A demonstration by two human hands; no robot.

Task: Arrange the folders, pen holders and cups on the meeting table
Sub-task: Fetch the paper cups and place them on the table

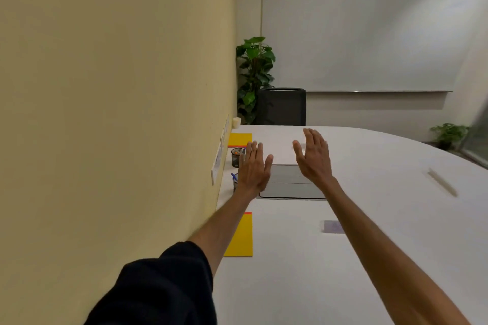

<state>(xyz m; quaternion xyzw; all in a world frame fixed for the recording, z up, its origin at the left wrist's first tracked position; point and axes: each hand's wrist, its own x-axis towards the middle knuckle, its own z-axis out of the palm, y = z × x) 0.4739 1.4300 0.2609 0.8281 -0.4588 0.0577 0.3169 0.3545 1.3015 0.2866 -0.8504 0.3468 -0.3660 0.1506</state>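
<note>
Near pen holder mostly hidden behind left hand; near yellow folder partly under left forearm. Far cup too small for detail.

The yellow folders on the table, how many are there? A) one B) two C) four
B: the near yellow folder lies along the wall side of the table, and the far yellow folder lies farther along that same side; no other yellow folder shows.
</note>
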